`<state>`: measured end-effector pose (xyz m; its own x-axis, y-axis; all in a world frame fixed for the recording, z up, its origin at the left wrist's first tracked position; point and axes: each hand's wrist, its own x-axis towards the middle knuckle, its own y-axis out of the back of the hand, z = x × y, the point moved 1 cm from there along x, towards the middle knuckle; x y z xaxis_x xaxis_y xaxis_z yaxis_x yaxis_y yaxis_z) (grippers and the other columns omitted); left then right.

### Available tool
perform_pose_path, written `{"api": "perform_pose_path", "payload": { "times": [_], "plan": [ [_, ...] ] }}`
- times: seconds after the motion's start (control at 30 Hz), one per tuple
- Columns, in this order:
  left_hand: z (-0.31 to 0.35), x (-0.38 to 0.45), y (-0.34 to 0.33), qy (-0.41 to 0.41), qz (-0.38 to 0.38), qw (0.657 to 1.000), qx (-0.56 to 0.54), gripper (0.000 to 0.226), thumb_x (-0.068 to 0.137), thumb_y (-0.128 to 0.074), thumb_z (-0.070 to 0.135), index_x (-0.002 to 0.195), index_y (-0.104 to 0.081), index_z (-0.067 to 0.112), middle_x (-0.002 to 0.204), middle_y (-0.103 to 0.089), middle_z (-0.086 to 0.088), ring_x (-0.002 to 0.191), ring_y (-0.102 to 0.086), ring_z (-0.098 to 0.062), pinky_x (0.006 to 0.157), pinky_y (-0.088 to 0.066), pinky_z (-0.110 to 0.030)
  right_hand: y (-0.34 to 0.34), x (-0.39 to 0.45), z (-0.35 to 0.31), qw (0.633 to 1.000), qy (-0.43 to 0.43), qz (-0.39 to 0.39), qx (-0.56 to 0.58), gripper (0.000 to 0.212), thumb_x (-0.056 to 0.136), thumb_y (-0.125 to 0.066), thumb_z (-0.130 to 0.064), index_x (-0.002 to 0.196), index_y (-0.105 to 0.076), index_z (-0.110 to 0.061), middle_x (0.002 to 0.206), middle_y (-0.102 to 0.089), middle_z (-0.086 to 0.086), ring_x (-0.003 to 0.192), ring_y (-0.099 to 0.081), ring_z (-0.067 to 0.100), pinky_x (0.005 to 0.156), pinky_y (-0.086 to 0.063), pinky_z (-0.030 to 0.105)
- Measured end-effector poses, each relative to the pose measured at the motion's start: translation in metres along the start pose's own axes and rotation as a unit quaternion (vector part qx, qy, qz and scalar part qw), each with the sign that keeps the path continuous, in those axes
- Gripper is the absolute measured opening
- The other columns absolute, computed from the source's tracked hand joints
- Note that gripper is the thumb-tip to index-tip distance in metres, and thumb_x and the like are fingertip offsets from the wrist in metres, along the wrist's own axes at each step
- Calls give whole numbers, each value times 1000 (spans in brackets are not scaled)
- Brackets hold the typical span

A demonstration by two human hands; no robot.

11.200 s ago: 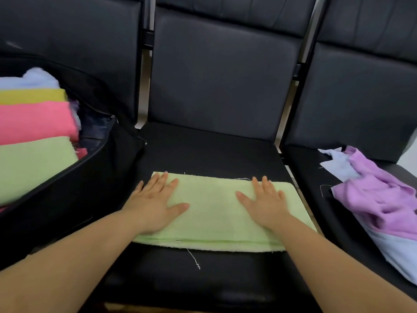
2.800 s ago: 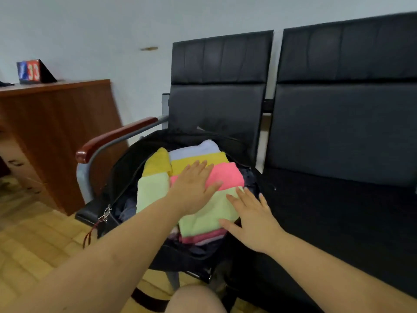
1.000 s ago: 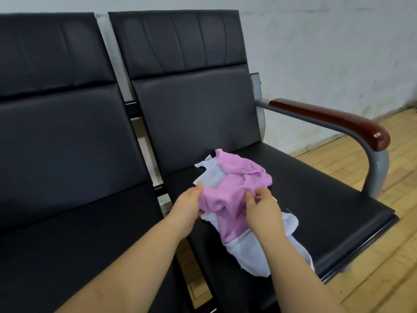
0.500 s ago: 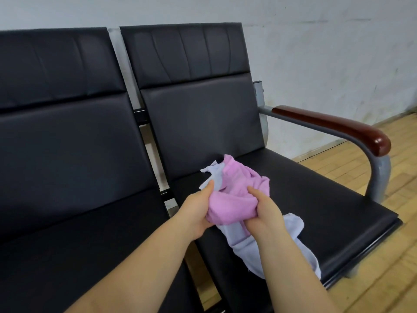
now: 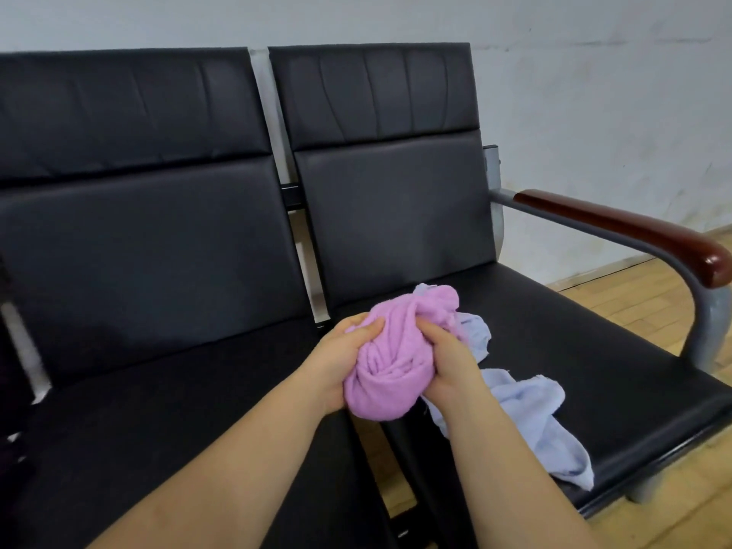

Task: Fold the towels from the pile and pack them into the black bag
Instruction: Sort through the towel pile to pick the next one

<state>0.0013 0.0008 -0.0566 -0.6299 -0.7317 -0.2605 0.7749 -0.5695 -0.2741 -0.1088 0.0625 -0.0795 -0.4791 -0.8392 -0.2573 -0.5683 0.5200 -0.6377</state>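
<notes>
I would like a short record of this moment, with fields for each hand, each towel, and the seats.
left hand: left hand grips the bunched pink terry towel from its left side
right hand: right hand grips the same towel from its right side
pink towel: crumpled, unfolded, held between both hands
second towel: pale blue cloth towel lies crumpled on the right black padded seat
left seat: left black padded seat, nothing on its visible part
bag: not in view

Two black padded seats (image 5: 396,215) stand side by side on a shared frame, filling the view from 9 to 3 o'clock. A grey armrest (image 5: 633,231) with a dark wooden cap curves at 3. A scuffed white wall (image 5: 594,93) runs across 12. Pale wood floor (image 5: 641,287) shows at 4.
</notes>
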Motion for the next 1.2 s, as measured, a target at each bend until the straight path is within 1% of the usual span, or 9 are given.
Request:
{"api": "perform_pose_path", "payload": {
  "times": [0.07,0.2,0.4,0.53,0.67,0.77,0.93,1.03,1.2],
  "plan": [
    [5,-9,22,-16,14,1000,-9,30,91,-59,20,120,-63,11,112,-70,-12,104,-67,-26,89,-53,-37,-13,-2,7,999,5,-21,-32,42,94,-52,-7,134,-45,3,92,-61,12,76,-61,25,59,-57,32],
    [13,-51,77,-64,32,997,-19,23,97,-48,17,113,-65,15,103,-73,-5,91,-71,-17,72,-57,-26,-53,-16,41,973,35,-102,-202,20,94,-54,-7,112,-60,-10,114,-62,9,107,-60,27,98,-48,43],
    [-7,-134,188,-89,110,988,-61,40,89,-50,22,126,-57,9,125,-64,-11,110,-64,-21,92,-52,-32,-103,-57,123,929,-104,-283,-213,25,90,-57,1,114,-62,-6,110,-68,14,102,-66,23,88,-55,32],
    [-37,-189,250,-84,203,975,-22,29,97,-47,14,121,-60,4,116,-66,-17,95,-68,-20,80,-57,-27,-110,-78,170,810,-222,-371,-396,39,85,-70,-23,122,-58,-20,118,-67,7,111,-62,18,97,-51,37],
    [-66,-229,290,-31,230,968,99,30,80,-71,19,109,-69,13,115,-68,-12,103,-66,-21,94,-50,-35,-110,-81,189,776,-58,-232,-584,26,89,-64,-39,109,-66,-22,113,-65,2,98,-59,16,93,-48,33],
    [-67,-239,286,49,169,952,249,32,70,-77,38,100,-72,30,110,-70,8,104,-65,-10,94,-49,-27,-107,-76,195,683,70,-177,-705,48,92,-55,-45,134,-52,-21,141,-49,3,125,-48,21,101,-38,31],
    [-66,-249,270,77,69,915,390,49,64,-70,67,96,-73,30,100,-70,12,99,-63,-5,92,-48,-26,-105,-90,213,578,37,-289,-762,44,101,-36,-42,140,-47,-25,154,-33,0,139,-30,17,107,-23,26],
    [-64,-243,274,-54,160,838,519,41,71,-61,65,99,-63,35,111,-58,10,108,-53,-7,98,-42,-28,-108,-99,218,596,20,-283,-751,48,101,-36,-43,143,-43,-21,153,-35,-2,139,-32,18,109,-21,26],
    [-84,-217,257,-29,129,823,553,43,95,-52,38,136,-47,27,135,-51,4,119,-51,-14,102,-40,-29,-109,-106,221,610,-13,-323,-723,31,100,-45,-33,109,-72,-22,114,-69,-3,103,-62,10,92,-44,23]
  ]
}}
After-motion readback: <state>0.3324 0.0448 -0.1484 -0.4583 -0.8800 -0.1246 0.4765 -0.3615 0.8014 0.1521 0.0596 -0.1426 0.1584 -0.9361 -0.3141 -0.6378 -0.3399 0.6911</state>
